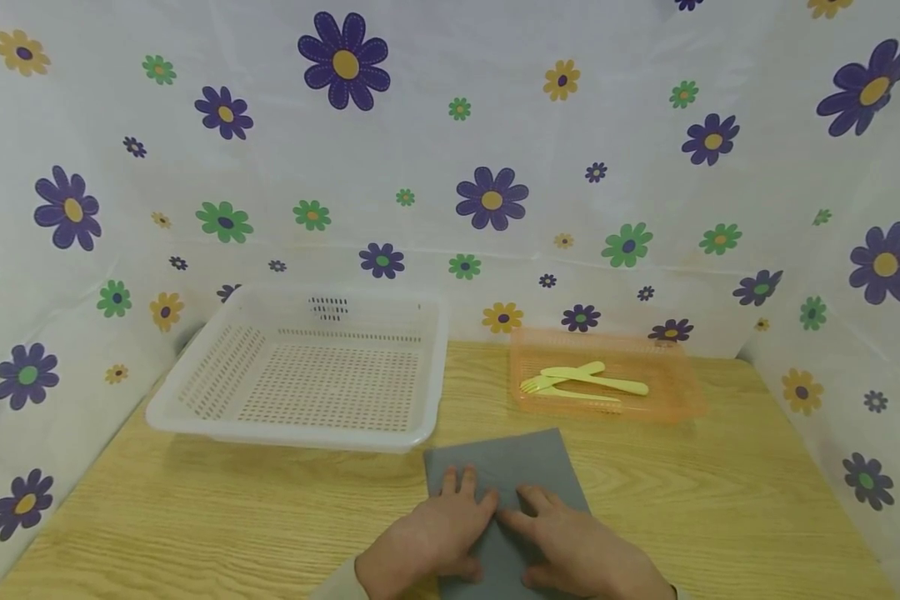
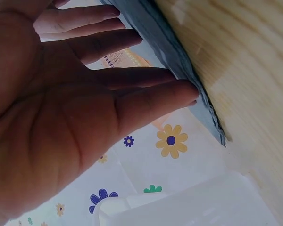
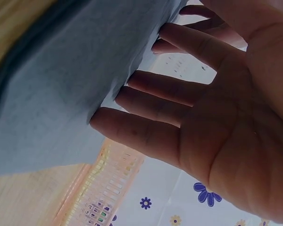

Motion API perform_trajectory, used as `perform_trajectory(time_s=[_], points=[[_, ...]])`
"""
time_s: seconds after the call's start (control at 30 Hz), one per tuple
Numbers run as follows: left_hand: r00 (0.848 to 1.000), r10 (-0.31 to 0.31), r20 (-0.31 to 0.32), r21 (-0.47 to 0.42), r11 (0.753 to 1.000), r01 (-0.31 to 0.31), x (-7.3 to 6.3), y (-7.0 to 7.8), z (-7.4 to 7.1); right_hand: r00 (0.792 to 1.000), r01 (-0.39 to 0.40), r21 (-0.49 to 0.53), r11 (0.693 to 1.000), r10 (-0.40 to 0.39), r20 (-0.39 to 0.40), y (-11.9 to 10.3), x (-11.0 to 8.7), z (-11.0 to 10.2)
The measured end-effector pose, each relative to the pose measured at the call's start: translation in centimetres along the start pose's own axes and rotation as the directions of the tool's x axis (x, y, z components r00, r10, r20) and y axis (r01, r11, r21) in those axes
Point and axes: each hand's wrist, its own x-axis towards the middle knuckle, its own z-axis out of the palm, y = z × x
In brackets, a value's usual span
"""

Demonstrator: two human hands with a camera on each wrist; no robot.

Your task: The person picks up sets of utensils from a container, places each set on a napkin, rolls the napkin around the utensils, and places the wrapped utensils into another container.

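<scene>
A flat grey folded cloth (image 1: 528, 458) lies on the table in front of me, its layered edge (image 2: 179, 66) showing in the left wrist view. My left hand (image 1: 442, 533) rests on its left part, fingertips touching the surface. On the right part, my right hand (image 1: 577, 546) touches the cloth with its fingertips, thumb side toward the left hand. Both hands have their fingers extended, and the two index fingers nearly meet over the middle. In the right wrist view the fingers (image 3: 137, 132) press lightly against the cloth, with the palm raised off it.
A large white plastic basket (image 1: 157, 417) stands at the back left of the wooden table (image 1: 270, 508). At the back right, an orange basket (image 1: 675, 400) holds yellow plastic cutlery (image 1: 607, 382), including a fork. A flower-patterned white sheet (image 1: 420, 150) hangs behind and along the sides.
</scene>
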Motion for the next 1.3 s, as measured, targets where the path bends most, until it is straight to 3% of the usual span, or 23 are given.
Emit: perform_trajectory(time_s=[0.57,1.3], points=[[1.0,-0.018,-0.005,0.001,1.0,0.018,0.1,0.2,0.4,1.0,0.015,0.014,1.0,-0.015,-0.012,0.1,0.0,-0.1],[0.997,-0.047,-0.061,0.065,0.997,0.051,0.0,1.0,1.0,0.999,0.028,0.063,0.998,-0.029,0.013,1.0,0.0,-0.2]])
